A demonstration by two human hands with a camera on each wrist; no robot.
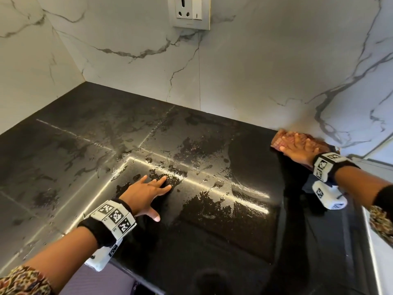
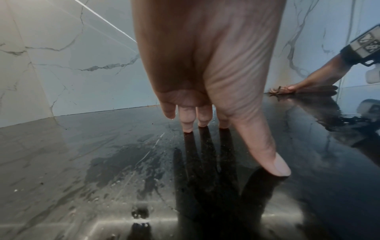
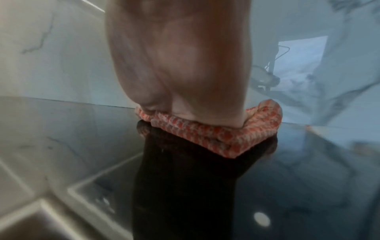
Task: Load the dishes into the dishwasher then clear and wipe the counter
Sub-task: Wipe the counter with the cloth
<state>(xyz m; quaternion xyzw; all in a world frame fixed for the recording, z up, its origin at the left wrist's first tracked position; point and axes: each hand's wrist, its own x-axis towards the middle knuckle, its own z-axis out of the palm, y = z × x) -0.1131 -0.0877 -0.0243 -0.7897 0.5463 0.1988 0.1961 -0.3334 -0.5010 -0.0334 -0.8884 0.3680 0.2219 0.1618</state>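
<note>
Both hands are down flat on the black counter [image 1: 212,235]. Your left hand [image 1: 146,193] sits lower middle of the head view, fingers spread straight, fingertips [image 2: 187,125] touching the wet, streaky surface. Your right hand [image 1: 298,149] is over at the right edge, fingers straight, pressing a red-and-white checked cloth [image 3: 207,134] against the counter, right by the marble wall [image 1: 255,71]. Wall socket [image 1: 189,11] sits top center.

both wrists wear black bands [image 1: 102,233] with white blocks of black square-code tags [image 1: 324,165], plus patterned brown floral sleeves [image 1: 23,281] further up.
</note>
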